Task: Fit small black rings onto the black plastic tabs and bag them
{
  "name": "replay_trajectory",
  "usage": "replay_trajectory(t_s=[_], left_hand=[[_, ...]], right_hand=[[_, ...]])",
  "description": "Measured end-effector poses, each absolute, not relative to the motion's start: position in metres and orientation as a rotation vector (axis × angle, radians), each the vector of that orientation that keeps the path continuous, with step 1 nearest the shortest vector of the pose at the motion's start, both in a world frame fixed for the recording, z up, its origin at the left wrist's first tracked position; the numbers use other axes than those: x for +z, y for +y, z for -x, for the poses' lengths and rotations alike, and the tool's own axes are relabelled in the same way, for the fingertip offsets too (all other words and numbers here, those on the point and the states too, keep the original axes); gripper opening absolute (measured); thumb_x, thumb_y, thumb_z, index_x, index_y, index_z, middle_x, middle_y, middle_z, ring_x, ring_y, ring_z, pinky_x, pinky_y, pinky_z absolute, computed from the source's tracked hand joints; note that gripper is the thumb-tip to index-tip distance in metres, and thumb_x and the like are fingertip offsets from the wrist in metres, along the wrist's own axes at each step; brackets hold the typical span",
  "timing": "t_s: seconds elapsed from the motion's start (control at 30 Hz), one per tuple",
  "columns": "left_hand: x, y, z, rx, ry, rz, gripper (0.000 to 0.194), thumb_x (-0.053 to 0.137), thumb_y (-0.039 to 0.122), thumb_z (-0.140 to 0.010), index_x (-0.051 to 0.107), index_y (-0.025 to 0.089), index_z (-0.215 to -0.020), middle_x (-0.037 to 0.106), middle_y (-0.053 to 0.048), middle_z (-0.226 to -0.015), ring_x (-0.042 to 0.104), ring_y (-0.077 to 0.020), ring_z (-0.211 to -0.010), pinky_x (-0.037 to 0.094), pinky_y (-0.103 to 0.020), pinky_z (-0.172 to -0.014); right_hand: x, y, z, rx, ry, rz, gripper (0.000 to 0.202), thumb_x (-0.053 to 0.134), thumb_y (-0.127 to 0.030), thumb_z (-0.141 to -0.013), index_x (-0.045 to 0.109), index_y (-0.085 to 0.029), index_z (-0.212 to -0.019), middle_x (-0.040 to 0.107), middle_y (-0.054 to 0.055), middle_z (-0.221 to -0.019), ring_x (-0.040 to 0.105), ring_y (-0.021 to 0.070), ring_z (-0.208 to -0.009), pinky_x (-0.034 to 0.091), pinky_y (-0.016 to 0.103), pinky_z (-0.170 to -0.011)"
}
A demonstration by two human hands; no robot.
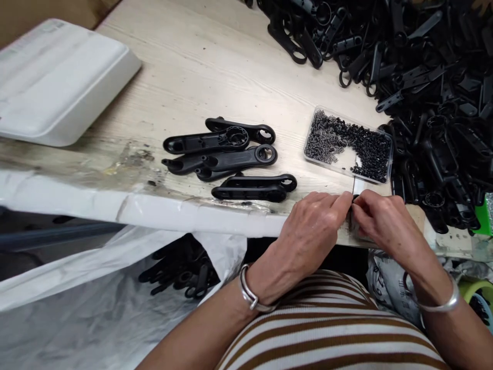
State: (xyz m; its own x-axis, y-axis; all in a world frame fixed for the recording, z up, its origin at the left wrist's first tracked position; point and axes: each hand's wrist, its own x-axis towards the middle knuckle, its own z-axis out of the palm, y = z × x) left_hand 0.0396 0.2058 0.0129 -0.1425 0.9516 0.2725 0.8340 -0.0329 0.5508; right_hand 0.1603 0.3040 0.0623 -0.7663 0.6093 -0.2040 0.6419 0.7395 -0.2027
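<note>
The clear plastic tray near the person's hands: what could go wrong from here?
A knock from the left hand or right hand might tip the shallow, clear plastic tray, scattering its tiny silvery springs and small black pieces. The two long black plastic parts near the front edge of the pale wood-grained table could be nudged off.

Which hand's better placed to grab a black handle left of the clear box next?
Probably the left hand: it's just beside the nearest black handles, whereas the right hand sits farther off, beyond it.
</note>
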Motion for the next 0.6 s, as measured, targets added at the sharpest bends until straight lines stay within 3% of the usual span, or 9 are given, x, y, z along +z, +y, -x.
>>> replay_trajectory(t_s=[0.13, 0.2, 0.3, 0.4, 0.5, 0.6], left_hand=[[0.011, 0.206, -0.039, 0.935, 2.054, -1.930, 0.023, 0.053, 0.001, -0.084, 0.057, 0.016, -0.101, 0.068, -0.001, -0.079, 0.064, -0.0189, -0.073, 0.050, -0.028, -0.065], [0.011, 0.205, -0.039, 0.958, 2.070, -1.932, 0.022, 0.052, 0.002, -0.085, 0.058, 0.016, -0.101, 0.067, -0.001, -0.078, 0.064, -0.0188, -0.072, 0.050, -0.028, -0.064], [0.013, 0.204, -0.039, 1.055, 2.091, -1.933, 0.019, 0.052, 0.003, -0.086, 0.059, 0.016, -0.098, 0.069, -0.003, -0.080, 0.065, -0.0180, -0.072, 0.051, -0.028, -0.065], [0.014, 0.203, -0.043, 1.217, 2.109, -1.918, 0.016, 0.051, 0.005, -0.088, 0.060, 0.016, -0.095, 0.070, -0.004, -0.084, 0.066, -0.0163, -0.075, 0.052, -0.026, -0.069], [0.014, 0.203, -0.048, 1.393, 2.130, -1.907, 0.015, 0.051, 0.007, -0.090, 0.059, 0.015, -0.100, 0.071, -0.004, -0.085, 0.066, -0.0156, -0.077, 0.053, -0.026, -0.072], [0.016, 0.203, -0.053, 1.474, 2.127, -1.890, 0.014, 0.052, 0.009, -0.091, 0.060, 0.015, -0.101, 0.072, -0.004, -0.086, 0.067, -0.0146, -0.077, 0.053, -0.025, -0.073]], right_hand=[[0.060, 0.317, -0.168, -0.859, 2.664, -1.156, 0.019, 0.053, -0.021, -0.088, 0.055, -0.019, -0.069, 0.055, -0.005, -0.045, 0.051, 0.0110, -0.042, 0.036, 0.023, -0.050], [0.053, 0.316, -0.176, -1.151, 2.599, -1.288, 0.016, 0.058, -0.029, -0.087, 0.061, -0.018, -0.076, 0.058, -0.004, -0.048, 0.055, 0.0117, -0.044, 0.040, 0.022, -0.050], [0.042, 0.306, -0.190, -1.662, 2.518, -1.631, 0.028, 0.069, -0.041, -0.081, 0.063, -0.016, -0.090, 0.063, -0.002, -0.054, 0.059, 0.0131, -0.047, 0.047, 0.023, -0.050], [0.034, 0.294, -0.195, -2.097, 2.353, -1.866, 0.039, 0.077, -0.040, -0.076, 0.059, -0.017, -0.102, 0.069, 0.001, -0.070, 0.065, 0.0142, -0.056, 0.055, 0.025, -0.056], [0.032, 0.286, -0.191, -2.493, 2.047, -1.751, 0.055, 0.082, -0.036, -0.070, 0.053, -0.021, -0.115, 0.071, 0.003, -0.088, 0.070, 0.0168, -0.072, 0.060, 0.030, -0.067], [0.032, 0.282, -0.182, -2.708, 1.849, -1.684, 0.054, 0.083, -0.031, -0.069, 0.054, -0.021, -0.113, 0.071, 0.001, -0.089, 0.069, 0.0146, -0.074, 0.059, 0.029, -0.072]])
